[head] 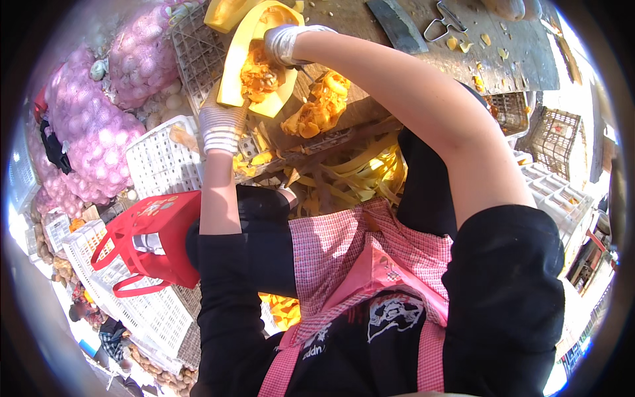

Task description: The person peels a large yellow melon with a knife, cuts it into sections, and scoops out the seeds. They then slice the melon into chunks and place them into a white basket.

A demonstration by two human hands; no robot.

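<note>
A halved pumpkin piece [233, 64], pale yellow outside the hollow, is tilted with its cavity showing. My left hand [222, 121], in a striped work glove, grips its lower left end. Inside the cavity lies stringy orange pulp with seeds [260, 74]. My right hand [285, 44], gloved too, reaches into the hollow; its fingers are mostly hidden, and part of a thin metal tool [306, 73] shows below it. A clump of removed pulp and seeds [320, 106] rests on the wooden board [367, 94] beside the pumpkin. Another pumpkin piece [225, 14] lies beyond.
A cleaver-like blade [398, 26] and a metal peeler [445, 24] lie on the board. Peelings [367, 171] fill the space below its edge. A red bag [168, 238], plastic crates [163, 159] and pink net sacks of onions or garlic [94, 124] stand at left.
</note>
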